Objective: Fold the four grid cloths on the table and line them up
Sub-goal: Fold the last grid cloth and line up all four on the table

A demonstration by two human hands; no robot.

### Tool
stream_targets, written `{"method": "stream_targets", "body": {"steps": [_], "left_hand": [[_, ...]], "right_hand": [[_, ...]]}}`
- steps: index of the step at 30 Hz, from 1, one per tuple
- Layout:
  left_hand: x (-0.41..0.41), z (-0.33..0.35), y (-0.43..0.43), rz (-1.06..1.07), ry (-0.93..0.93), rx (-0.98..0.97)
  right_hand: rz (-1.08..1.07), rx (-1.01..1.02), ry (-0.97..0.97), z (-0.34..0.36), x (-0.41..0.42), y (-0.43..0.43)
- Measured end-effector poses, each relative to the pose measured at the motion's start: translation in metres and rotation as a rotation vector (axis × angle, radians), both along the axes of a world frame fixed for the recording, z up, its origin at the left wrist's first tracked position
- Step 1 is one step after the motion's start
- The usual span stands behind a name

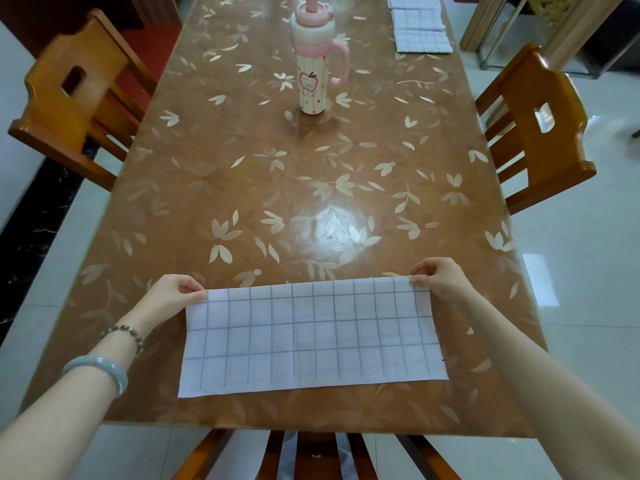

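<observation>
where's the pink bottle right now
Head view: the pink bottle stands upright on the table, far centre, left of the folded cloths at the far right edge and beyond the grid cloth at the near edge.

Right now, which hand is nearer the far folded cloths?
Right. The right hand is on the same side as the folded cloths; the left hand, across the table.

home dining room; table (242, 140); wooden chairs (533, 133); child's bottle (313, 64)

Worn near L hand (173, 294): pale blue-grey bangle (98, 370), dark bead bracelet (124, 336).
</observation>
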State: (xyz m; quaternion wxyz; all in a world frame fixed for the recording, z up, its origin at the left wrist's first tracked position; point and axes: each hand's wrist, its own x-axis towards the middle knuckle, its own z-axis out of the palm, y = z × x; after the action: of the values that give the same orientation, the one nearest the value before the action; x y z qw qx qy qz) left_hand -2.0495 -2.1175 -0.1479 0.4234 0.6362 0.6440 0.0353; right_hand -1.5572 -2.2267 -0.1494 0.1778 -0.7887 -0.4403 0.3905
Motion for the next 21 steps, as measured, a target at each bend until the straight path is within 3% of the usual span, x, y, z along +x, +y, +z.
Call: {"method": "stream_targets", "body": {"steps": [13, 21], "left_hand": [[-0.0051, -0.0060, 0.0096, 0.068, -0.036, 0.032], [0.0005, -0.0085, 0.0083, 0.105, -0.005, 0.107]], "right_hand": [[-0.025, 0.005, 0.021, 0.0007, 0.0031, 0.0022], [-0.037, 0.040, -0.093, -0.0018, 0.0051, 0.0024]]}}
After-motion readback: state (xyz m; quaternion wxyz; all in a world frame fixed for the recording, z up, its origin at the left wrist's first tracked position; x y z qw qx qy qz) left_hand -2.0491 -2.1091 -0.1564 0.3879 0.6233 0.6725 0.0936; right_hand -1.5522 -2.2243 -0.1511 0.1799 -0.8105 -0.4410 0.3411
